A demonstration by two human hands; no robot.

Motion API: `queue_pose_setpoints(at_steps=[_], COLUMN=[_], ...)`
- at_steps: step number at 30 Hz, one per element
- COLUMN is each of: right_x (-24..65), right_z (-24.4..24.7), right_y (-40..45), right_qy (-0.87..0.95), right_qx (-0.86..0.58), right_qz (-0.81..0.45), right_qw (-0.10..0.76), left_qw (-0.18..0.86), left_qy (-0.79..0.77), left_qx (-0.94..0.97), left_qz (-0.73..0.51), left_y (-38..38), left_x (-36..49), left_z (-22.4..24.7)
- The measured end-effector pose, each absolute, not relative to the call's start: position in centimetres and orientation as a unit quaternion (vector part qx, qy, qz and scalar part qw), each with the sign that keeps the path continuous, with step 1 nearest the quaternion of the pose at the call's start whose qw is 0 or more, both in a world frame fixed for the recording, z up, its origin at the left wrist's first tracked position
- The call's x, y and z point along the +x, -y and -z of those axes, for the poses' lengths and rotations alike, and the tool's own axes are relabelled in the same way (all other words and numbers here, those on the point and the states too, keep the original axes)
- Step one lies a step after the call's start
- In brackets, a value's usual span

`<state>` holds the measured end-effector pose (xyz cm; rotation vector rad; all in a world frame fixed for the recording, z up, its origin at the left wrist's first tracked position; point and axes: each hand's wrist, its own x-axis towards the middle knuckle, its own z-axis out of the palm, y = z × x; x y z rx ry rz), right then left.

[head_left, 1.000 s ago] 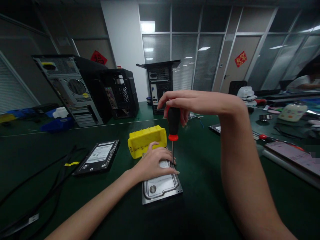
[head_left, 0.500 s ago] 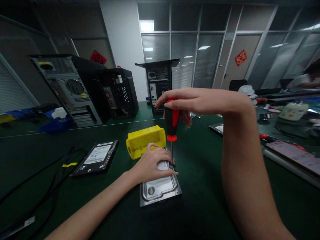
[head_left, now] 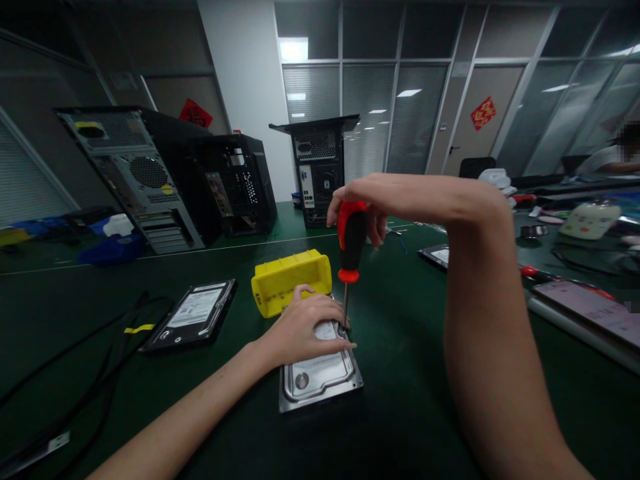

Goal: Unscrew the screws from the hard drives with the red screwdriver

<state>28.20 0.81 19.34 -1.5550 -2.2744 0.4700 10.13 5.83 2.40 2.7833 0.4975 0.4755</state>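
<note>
A silver hard drive (head_left: 320, 377) lies label up on the green table in front of me. Across its far part rests my left hand (head_left: 307, 327), thumb and fingers gripping its sides. My right hand (head_left: 367, 200) is curled from above around the top of a red and black screwdriver (head_left: 354, 233). The screwdriver stands nearly upright, its shaft leaning slightly, and its tip meets the drive's right edge between my left thumb and fingers. Any screw under the tip is too small to make out. Just behind the drive, a yellow plastic bin (head_left: 290, 280) lies tipped toward me.
Another hard drive (head_left: 195, 313) lies left, near black cables (head_left: 107, 373). Computer cases (head_left: 170, 173) stand along the back. To the right are a phone (head_left: 585, 313), another screwdriver (head_left: 535, 273) and a further drive (head_left: 437, 255). A person (head_left: 610, 160) sits far right.
My right hand has turned on the screwdriver, its fingers now curled closer round the handle. The handle has rotated and leans slightly right. My left hand and the hard drive have stayed put.
</note>
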Motion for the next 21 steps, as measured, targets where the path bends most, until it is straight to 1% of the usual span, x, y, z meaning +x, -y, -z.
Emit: queue_pose_setpoints(at_steps=[8, 15, 21], right_x=[28.2, 28.02, 28.32], right_z=[-19.19, -19.11, -19.0], right_y=[-1.26, -0.93, -0.5], right_qy=[0.843, 0.857, 0.848], right_qx=[-0.49, -0.474, -0.493], right_qz=[-0.151, -0.141, -0.124], right_qw=[0.163, 0.148, 0.15], left_qw=[0.133, 0.136, 0.134], left_qy=[-0.173, -0.173, -0.172], left_qx=[0.962, 0.962, 0.963], left_qz=[-0.164, -0.161, -0.16], left_y=[-5.85, -5.73, -5.72], left_x=[10.07, 10.19, 10.14], left_z=[-2.33, -2.56, -2.57])
